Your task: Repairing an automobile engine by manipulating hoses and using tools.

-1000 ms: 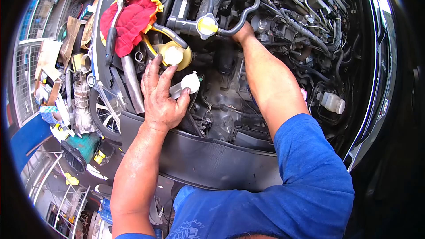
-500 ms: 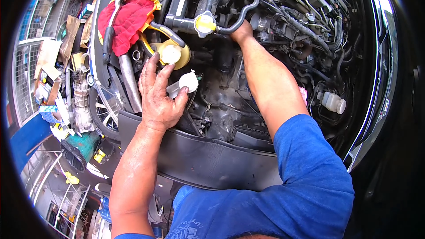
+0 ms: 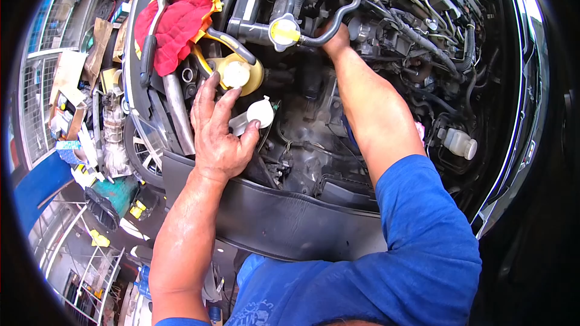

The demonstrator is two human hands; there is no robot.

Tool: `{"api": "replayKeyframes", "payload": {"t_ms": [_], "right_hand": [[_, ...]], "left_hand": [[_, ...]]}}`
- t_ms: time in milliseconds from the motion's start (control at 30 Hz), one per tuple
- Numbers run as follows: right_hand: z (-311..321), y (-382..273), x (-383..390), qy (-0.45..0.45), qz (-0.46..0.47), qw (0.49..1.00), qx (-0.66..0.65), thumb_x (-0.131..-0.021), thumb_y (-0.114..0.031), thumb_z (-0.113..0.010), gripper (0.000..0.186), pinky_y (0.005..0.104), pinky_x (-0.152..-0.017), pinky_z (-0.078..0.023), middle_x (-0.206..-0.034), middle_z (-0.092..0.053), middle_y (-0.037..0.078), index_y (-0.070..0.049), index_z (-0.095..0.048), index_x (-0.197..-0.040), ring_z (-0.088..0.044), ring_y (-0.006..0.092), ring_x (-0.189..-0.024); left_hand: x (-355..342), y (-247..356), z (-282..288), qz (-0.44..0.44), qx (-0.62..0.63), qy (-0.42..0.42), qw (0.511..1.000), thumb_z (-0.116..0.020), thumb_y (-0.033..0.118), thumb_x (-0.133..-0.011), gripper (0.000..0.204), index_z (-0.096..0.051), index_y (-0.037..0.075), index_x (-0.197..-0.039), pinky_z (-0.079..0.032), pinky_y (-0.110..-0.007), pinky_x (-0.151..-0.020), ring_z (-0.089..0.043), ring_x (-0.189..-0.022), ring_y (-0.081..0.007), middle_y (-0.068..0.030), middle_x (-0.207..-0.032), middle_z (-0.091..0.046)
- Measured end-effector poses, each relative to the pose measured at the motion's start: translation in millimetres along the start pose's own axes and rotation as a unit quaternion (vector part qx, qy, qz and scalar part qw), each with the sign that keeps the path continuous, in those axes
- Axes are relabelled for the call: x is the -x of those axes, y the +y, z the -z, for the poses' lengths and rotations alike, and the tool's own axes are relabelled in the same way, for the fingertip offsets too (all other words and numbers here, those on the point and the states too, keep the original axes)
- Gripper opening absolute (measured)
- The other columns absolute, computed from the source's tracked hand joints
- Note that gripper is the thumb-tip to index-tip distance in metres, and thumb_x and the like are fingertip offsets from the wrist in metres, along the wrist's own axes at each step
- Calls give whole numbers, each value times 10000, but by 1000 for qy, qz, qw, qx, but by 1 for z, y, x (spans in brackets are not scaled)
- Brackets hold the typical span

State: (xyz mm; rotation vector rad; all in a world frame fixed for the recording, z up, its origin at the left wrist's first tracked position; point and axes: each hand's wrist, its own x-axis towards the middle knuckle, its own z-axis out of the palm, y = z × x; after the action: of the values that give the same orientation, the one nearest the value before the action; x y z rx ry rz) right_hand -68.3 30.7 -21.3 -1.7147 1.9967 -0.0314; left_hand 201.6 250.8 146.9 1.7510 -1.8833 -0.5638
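Observation:
My left hand [image 3: 220, 136] lies spread at the front left of the engine bay, its fingers apart and gripping nothing. Its fingertips are by the yellowed reservoir [image 3: 252, 74] with a whitish cap [image 3: 235, 75]; the thumb is close to a white flip-lid cap [image 3: 260, 113]. My right hand [image 3: 336, 38] reaches down into the engine beneath a thin black hose [image 3: 345, 17]. The fingers of that hand are hidden, so what they touch does not show. Left of the hose is a radiator cap [image 3: 284, 31] with a yellow label.
A red cloth with yellow edging [image 3: 175, 27] lies at the upper left, with dark-handled pliers [image 3: 148, 54] on it. A dark fender cover [image 3: 290, 217] drapes over the near edge. Another white-capped reservoir [image 3: 460, 143] sits at the right. Cluttered parts and boxes [image 3: 72, 108] stand beyond the car's left side.
The engine bay appears shifted slightly right in the view. My right hand has drawn marginally, still deep under the hose; my left hand keeps its spread pose.

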Motion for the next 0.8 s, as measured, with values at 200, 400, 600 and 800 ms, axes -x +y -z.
{"api": "replayKeyframes", "payload": {"t_ms": [200, 400, 600, 800], "right_hand": [[-1, 1, -10, 20, 4, 1000, 0, -842, -350, -665, 363, 456, -938, -541, -1129, -700, 226, -67, -727, -1060, -660, 395, -1096], [22, -7, 40, -30, 79, 995, 57, -845, -325, -686, 439, 430, -954, -534, -1122, -676, 287, 6, -667, -1133, -654, 392, -1107], [25, -3, 153, -190, -329, 838, -392, -951, -476, -628, 595, 481, -968, -524, -1205, -643, 296, 20, -589, -1277, -650, 408, -1105], [-19, -18, 169, -89, -414, 628, -653, -1009, -410, -564, 586, 586, -1157, -283, -1568, -364, 196, -87, -420, -1477, -339, 483, -1414]], "left_hand": [[0, -1, -1, 0, 5, 5, 1000, -779, 155, -712, 651, -572, 87, -1325, -314, -471, -1167, -389, -1409, -416, -238, -1534, -382], [0, -3, -5, 3, 21, 21, 1000, -802, 195, -669, 675, -591, 116, -1305, -300, -512, -1143, -388, -1398, -409, -198, -1523, -402], [1, -3, -7, -3, 13, 27, 1000, -802, 204, -692, 692, -564, 145, -1339, -287, -498, -1166, -371, -1414, -399, -185, -1536, -391], [1, -2, -7, -3, -16, 30, 999, -771, 198, -733, 654, -561, 137, -1350, -321, -466, -1168, -395, -1408, -396, -201, -1538, -394]]}}
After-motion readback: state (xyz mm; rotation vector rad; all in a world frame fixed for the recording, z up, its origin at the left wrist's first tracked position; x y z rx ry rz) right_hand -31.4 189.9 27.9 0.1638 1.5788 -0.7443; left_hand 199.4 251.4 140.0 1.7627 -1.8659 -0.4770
